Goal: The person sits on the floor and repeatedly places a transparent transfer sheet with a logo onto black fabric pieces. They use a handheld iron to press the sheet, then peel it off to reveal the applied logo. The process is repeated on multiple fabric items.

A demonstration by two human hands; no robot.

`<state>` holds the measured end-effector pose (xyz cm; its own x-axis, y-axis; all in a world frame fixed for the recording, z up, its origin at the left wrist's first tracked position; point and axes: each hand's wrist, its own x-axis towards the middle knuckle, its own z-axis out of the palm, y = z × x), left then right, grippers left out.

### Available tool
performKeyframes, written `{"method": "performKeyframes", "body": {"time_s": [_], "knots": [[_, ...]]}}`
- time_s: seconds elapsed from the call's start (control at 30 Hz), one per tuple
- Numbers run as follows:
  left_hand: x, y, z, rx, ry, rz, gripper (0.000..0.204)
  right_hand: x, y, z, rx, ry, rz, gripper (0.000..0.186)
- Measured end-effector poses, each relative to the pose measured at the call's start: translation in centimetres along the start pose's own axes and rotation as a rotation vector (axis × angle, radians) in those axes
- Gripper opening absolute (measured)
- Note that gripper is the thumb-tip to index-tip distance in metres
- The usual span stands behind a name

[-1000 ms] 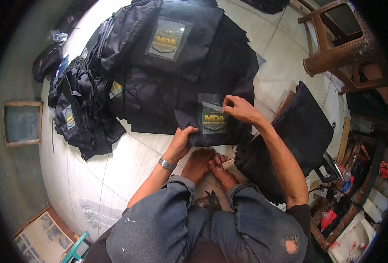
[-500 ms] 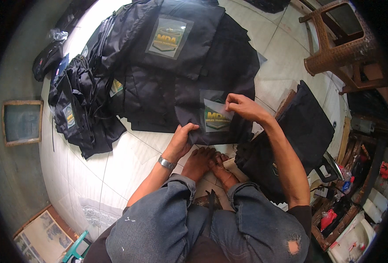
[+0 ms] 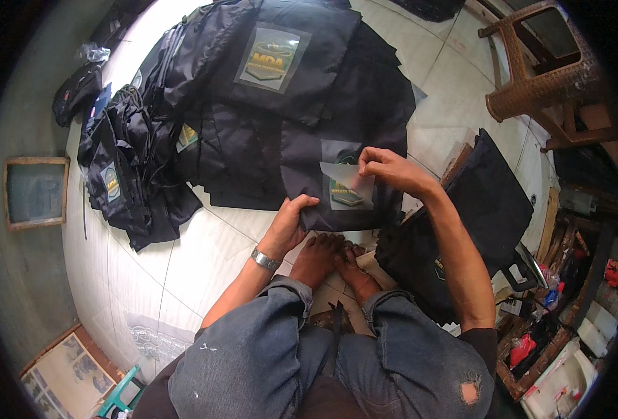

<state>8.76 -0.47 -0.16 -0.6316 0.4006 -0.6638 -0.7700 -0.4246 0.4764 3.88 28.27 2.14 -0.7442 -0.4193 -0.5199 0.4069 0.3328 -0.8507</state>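
Note:
My left hand (image 3: 288, 222) grips the lower edge of a black fabric piece (image 3: 300, 150) lying on a stack, thumb on top. My right hand (image 3: 386, 167) pinches a translucent film (image 3: 347, 195) at the piece's green-and-yellow printed emblem (image 3: 344, 159). The film is partly lifted, bent over the print and hazing it. Further up the stack, another emblem (image 3: 267, 56) lies under a film square. A crumpled heap of black bags or fabric (image 3: 134, 167) is at the left.
My feet (image 3: 323, 258) rest below the stack on white tiles (image 3: 162, 272). Folded black cloth (image 3: 483, 195) and an iron (image 3: 527, 269) are at the right, beside a cluttered wooden box (image 3: 546, 314). A brown stool (image 3: 525, 91) stands upper right, a wooden-framed screen (image 3: 35, 193) at left.
My right hand has shifted slightly up and right, and more of the film has peeled back, now bent over the emblem. My left hand keeps hold of the fabric edge.

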Motion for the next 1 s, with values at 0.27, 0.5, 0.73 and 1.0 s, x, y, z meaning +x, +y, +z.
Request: {"method": "performKeyframes", "body": {"time_s": [0.27, 0.5, 0.73, 1.0], "knots": [[0.5, -0.6, -1.6, -0.030, -0.025, -0.016, 0.018, -0.4, -0.6, 0.1, 0.279, -0.027, 0.028, 0.019], [0.3, -0.3, -0.9, -0.010, -0.036, -0.006, 0.017, -0.2, 0.2, -0.3, 0.567, 0.008, 0.080, 0.023], [-0.2, 0.2, 0.3, 0.040, -0.013, -0.017, 0.024, -0.3, -0.4, 0.0, 0.693, 0.005, 0.081, 0.027], [-0.1, 0.0, -0.5, 0.053, -0.022, -0.020, 0.028, 0.5, -0.8, -0.3, 0.864, 0.169, 0.031, 0.026]]}}
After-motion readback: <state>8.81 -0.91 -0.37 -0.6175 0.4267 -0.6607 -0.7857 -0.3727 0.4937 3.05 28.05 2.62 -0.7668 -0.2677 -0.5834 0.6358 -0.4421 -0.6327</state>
